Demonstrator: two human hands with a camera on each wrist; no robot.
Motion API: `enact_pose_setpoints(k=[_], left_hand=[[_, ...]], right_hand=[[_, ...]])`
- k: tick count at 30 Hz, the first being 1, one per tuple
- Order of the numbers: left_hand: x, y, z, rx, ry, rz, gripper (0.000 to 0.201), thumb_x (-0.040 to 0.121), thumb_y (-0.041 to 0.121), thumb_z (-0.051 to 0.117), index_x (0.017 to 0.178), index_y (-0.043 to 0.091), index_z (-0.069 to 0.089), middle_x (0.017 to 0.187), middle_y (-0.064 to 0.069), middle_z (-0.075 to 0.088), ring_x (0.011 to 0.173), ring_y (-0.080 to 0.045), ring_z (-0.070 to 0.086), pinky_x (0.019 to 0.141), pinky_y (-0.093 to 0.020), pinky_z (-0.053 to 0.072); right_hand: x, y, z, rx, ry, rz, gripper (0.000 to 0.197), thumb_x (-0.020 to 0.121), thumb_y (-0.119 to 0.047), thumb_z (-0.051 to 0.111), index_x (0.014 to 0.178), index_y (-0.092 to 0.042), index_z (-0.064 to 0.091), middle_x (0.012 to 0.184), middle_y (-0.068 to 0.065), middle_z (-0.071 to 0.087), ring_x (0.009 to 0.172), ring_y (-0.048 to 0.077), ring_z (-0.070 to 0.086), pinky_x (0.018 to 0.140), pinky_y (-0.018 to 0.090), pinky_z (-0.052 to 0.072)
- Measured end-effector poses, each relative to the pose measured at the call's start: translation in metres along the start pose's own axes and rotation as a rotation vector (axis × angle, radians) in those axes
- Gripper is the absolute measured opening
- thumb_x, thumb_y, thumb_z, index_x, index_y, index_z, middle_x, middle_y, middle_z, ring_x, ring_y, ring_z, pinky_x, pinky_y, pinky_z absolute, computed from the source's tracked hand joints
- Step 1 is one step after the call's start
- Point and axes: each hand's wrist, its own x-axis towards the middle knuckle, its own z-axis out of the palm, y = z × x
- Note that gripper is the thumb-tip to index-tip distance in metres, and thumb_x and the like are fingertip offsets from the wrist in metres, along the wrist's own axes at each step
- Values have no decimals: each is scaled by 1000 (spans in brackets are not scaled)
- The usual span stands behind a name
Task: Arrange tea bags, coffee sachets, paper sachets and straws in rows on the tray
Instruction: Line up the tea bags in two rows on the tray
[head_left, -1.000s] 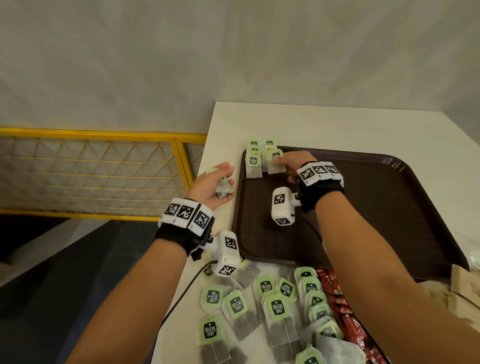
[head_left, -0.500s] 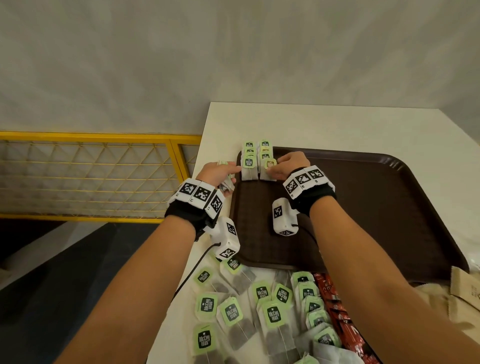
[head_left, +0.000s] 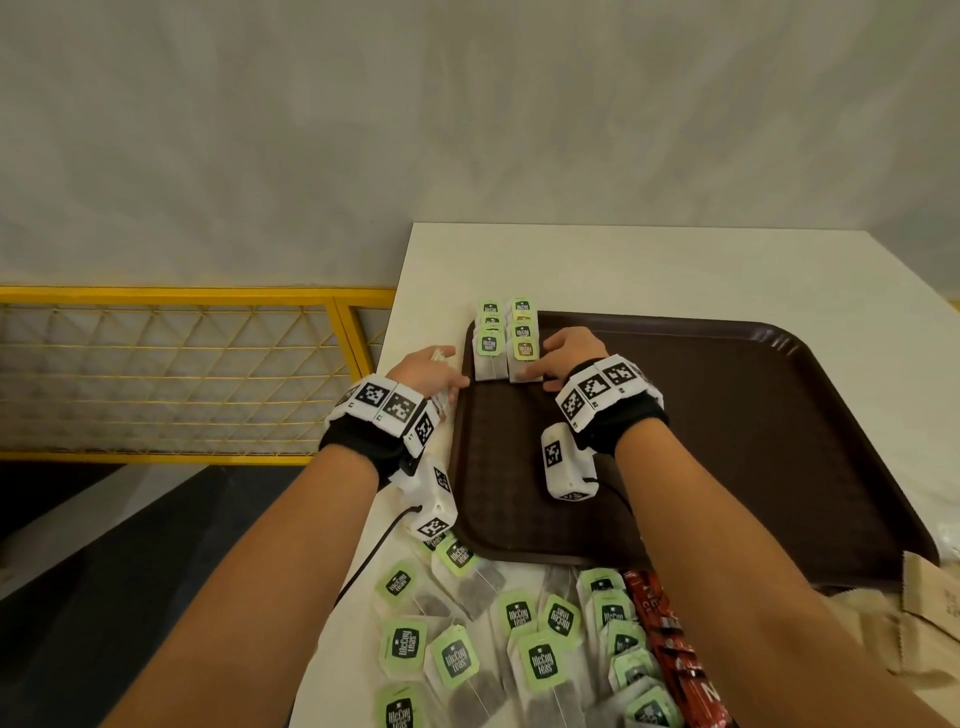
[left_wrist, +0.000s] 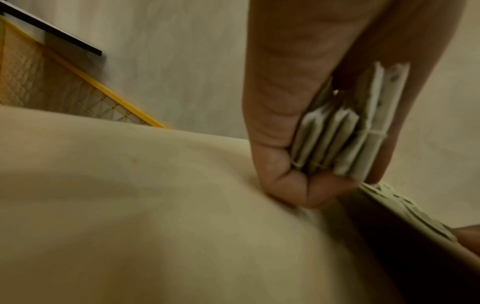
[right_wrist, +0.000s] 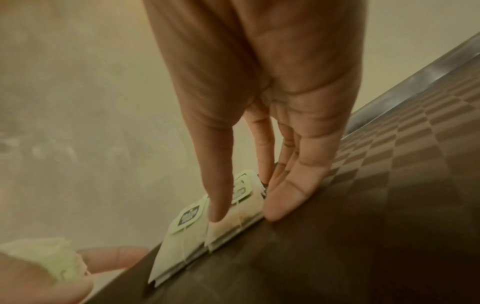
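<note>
Two short columns of green-tagged tea bags (head_left: 506, 338) lie in the far left corner of the brown tray (head_left: 753, 415). My right hand (head_left: 563, 358) rests there with straight fingers: the thumb presses on the nearest bag of the right column (right_wrist: 233, 222), and the other fingertips (right_wrist: 280, 205) touch that column's right side. My left hand (head_left: 431, 371) sits at the tray's left rim beside the left column. It grips a small stack of tea bags (left_wrist: 350, 133) between thumb and fingers.
Several loose tea bags (head_left: 467, 654) lie on the white table (head_left: 675, 270) in front of the tray. Red coffee sachets (head_left: 670, 649) and brown paper sachets (head_left: 930, 608) lie to their right. A yellow mesh railing (head_left: 182, 364) runs along the table's left.
My left hand moved right and forward with its tea bags, from off the table's edge to the tray's left rim. My right hand stayed on the right column.
</note>
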Motion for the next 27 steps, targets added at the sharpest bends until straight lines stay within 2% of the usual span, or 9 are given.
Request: enact_pose_setpoints(k=[2, 7, 10, 15, 17, 19, 22, 25, 27], left_hand=[[-1, -4, -1, -23, 22, -1, 55, 88, 8, 62, 138, 20, 43, 78, -11, 62, 64, -23, 58, 56, -29, 45], [-3, -9, -3, -22, 35, 0, 44, 85, 2, 62, 127, 15, 54, 64, -6, 56, 56, -17, 52, 54, -25, 40], [-6, -13, -2, -45, 39, -15, 39, 86, 3, 62, 123, 15, 54, 65, -6, 54, 59, -18, 52, 56, -28, 46], [-9, -17, -3, -29, 57, -10, 38, 85, 6, 65, 120, 16, 55, 67, -4, 55, 63, -16, 52, 72, -32, 50], [-10, -13, -3, -41, 104, 24, 42, 82, 4, 68, 121, 14, 55, 70, -4, 55, 62, -16, 52, 66, -30, 47], [-11, -5, -1, -41, 133, 65, 46, 81, 4, 69, 123, 13, 55, 81, -10, 59, 70, -21, 57, 61, -28, 45], [-13, 6, 5, 47, 101, 102, 46, 81, 4, 69, 125, 13, 55, 117, -21, 61, 105, -31, 59, 78, -31, 48], [-10, 12, 9, 87, 109, 121, 40, 82, 2, 67, 120, 12, 59, 118, -17, 63, 87, -20, 55, 57, -18, 40], [-8, 14, 9, 103, 129, 121, 40, 82, 1, 67, 120, 11, 59, 116, -16, 64, 90, -22, 57, 61, -19, 41]], right_hand=[[-1, 1, 1, -9, -20, -8, 56, 67, -13, 84, 116, -3, 58, 118, 15, 61, 108, 27, 60, 93, 39, 52], [-10, 1, 2, -12, -39, -15, 43, 71, -9, 80, 108, 4, 62, 114, 18, 63, 106, 29, 62, 91, 40, 52], [-15, 2, 3, -20, -47, -12, 41, 72, -8, 79, 108, 4, 62, 114, 18, 64, 105, 28, 63, 90, 39, 53], [-22, 0, 5, -37, -53, -26, 53, 71, -11, 81, 116, 6, 60, 117, 19, 62, 108, 29, 62, 90, 42, 53], [-22, -1, 5, -70, -58, -45, 57, 68, -16, 83, 116, 4, 60, 115, 17, 63, 105, 29, 63, 89, 43, 53], [-22, -4, 6, -121, -62, -64, 52, 66, -22, 85, 108, 1, 63, 108, 12, 66, 98, 26, 66, 86, 41, 55], [-21, -5, 7, -171, -56, -72, 47, 64, -26, 86, 98, -2, 65, 101, 10, 70, 91, 24, 68, 83, 40, 56], [-19, -4, 8, -154, -45, -69, 50, 62, -25, 87, 99, -1, 65, 101, 11, 69, 91, 24, 68, 82, 40, 56], [-20, -5, 8, -144, -42, -67, 46, 63, -23, 86, 98, -1, 66, 101, 11, 69, 91, 24, 68, 83, 39, 56]])
